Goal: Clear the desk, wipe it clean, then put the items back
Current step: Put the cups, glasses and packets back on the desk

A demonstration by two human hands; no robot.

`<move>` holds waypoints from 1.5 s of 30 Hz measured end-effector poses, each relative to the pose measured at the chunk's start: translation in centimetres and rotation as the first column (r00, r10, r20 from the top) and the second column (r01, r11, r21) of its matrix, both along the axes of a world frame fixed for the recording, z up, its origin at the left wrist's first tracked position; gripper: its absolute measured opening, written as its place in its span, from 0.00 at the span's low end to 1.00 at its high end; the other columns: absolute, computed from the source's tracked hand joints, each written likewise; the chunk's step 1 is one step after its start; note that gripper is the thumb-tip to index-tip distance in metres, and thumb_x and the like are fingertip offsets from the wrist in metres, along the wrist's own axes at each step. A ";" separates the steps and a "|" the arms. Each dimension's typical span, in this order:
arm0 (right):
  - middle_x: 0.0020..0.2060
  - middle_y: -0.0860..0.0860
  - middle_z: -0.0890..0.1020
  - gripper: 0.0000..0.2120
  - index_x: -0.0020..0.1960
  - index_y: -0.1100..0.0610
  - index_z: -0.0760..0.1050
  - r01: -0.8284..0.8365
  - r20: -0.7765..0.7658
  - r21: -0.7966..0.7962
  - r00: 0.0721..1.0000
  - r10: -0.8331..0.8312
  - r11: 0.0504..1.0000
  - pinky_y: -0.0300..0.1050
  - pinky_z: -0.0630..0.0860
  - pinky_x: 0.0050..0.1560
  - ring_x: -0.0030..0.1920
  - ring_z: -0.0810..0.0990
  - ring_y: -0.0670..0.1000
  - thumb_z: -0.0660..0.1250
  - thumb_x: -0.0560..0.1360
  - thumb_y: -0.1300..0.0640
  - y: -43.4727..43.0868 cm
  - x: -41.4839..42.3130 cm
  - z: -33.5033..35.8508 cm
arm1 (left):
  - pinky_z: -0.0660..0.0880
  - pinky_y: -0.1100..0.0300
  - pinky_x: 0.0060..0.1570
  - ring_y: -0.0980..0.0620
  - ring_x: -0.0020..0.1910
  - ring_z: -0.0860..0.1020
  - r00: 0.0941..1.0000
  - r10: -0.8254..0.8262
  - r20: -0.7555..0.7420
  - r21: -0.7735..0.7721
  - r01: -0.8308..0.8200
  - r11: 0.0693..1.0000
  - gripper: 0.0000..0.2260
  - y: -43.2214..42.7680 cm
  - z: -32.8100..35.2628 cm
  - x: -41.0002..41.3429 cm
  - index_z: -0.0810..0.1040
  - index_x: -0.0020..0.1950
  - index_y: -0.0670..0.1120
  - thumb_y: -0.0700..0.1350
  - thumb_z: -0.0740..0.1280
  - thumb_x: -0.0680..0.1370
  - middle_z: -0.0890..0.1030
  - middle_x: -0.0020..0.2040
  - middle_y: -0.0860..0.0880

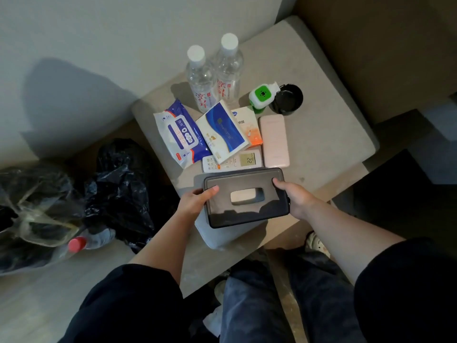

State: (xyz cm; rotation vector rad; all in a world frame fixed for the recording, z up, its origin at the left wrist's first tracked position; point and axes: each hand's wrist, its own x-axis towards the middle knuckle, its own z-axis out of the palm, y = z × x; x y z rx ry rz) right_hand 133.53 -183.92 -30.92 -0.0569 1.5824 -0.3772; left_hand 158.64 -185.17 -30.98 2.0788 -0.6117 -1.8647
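Far left, on the floor: crumpled black plastic bags [118, 184] and a clear bottle with a red cap [81, 243], well apart from the work. On the pale beige desk top [329, 134], going rightward, lay a blue-and-white soft pack of wet wipes [179, 134], a flat blue-and-white carton [222, 131], a white remote control with a lit display [237, 161] and a pale pink slab-shaped power bank [274, 141]. Behind them two clear plastic water bottles with white caps [201, 80] stood upright, with a green-and-white plastic gadget [261, 96] and a round black cup [286, 99] to their right. At the near edge the left hand [197, 200] gripped the left short end of the dark grey rectangular tissue box [230, 214], thumb on the top face; the right hand [295, 195] gripped the right short end likewise. Hands apart, both clamped on the box; fingers underneath hidden. The box sat over a white soft pack [217, 233]; resting on it or held clear, could not tell. Long axis ran left to right along the desk edge, right end a little farther away. The slotted top face pointed up, white tissue showing in the oval slot. Judgement: this item was either being lifted off or being set back; with everything else crowded on the desk, clearing looked likelier. The next move called for a level two-handed carry, minding the remote just beyond the far edge.
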 end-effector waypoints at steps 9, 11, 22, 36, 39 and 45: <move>0.50 0.54 0.83 0.18 0.58 0.56 0.77 0.091 0.011 -0.142 0.996 -0.090 0.986 0.47 0.78 0.47 0.48 0.81 0.53 0.67 0.76 0.44 0.0 -3.4 7.7 | 0.77 0.50 0.58 0.48 0.54 0.82 0.987 0.042 -0.156 -0.033 -0.047 0.998 0.15 -1.2 6.4 -3.1 0.79 0.56 0.46 0.48 0.76 0.72 0.84 0.54 0.47; 0.47 0.53 0.83 0.17 0.54 0.55 0.78 0.117 0.001 -0.178 0.993 -0.118 0.977 0.45 0.77 0.47 0.46 0.81 0.51 0.67 0.75 0.42 -0.5 -4.2 10.6 | 0.77 0.51 0.56 0.48 0.52 0.82 0.987 0.049 -0.156 -0.058 -0.059 0.997 0.15 -2.3 8.9 -4.2 0.78 0.54 0.46 0.48 0.76 0.72 0.84 0.53 0.46; 0.46 0.54 0.83 0.24 0.49 0.56 0.77 0.217 -0.197 -0.421 0.926 -0.322 0.881 0.49 0.78 0.53 0.46 0.81 0.53 0.70 0.69 0.36 -0.9 -11.7 24.7 | 0.78 0.53 0.53 0.51 0.49 0.80 0.974 -0.152 -0.169 -0.294 0.098 0.951 0.12 -7.2 23.6 -13.8 0.78 0.53 0.47 0.54 0.70 0.76 0.82 0.51 0.49; 0.48 0.55 0.84 0.24 0.54 0.58 0.77 0.419 -0.093 -0.561 0.825 -0.557 0.714 0.51 0.79 0.53 0.48 0.82 0.55 0.71 0.70 0.39 15.5 -32.5 36.0 | 0.77 0.54 0.48 0.48 0.50 0.80 0.836 -0.525 -0.161 -0.448 0.412 0.793 0.16 3.3 34.7 -35.6 0.79 0.58 0.48 0.56 0.69 0.76 0.83 0.52 0.46; 0.47 0.54 0.83 0.18 0.54 0.56 0.77 0.470 -0.063 -0.591 0.783 -0.618 0.656 0.47 0.78 0.47 0.45 0.81 0.53 0.67 0.74 0.41 22.4 -37.9 36.9 | 0.73 0.54 0.46 0.45 0.48 0.79 0.829 -0.530 -0.179 -0.463 0.404 0.789 0.18 8.6 35.9 -42.3 0.80 0.56 0.46 0.57 0.71 0.74 0.83 0.50 0.44; 0.48 0.55 0.80 0.17 0.52 0.57 0.75 0.558 -0.075 -0.623 0.655 -0.752 0.549 0.47 0.75 0.40 0.47 0.78 0.54 0.68 0.74 0.43 35.9 -46.9 38.7 | 0.74 0.55 0.42 0.48 0.42 0.78 0.814 -0.538 -0.220 -0.492 0.384 0.781 0.13 20.1 37.6 -54.5 0.79 0.50 0.46 0.55 0.70 0.75 0.81 0.45 0.46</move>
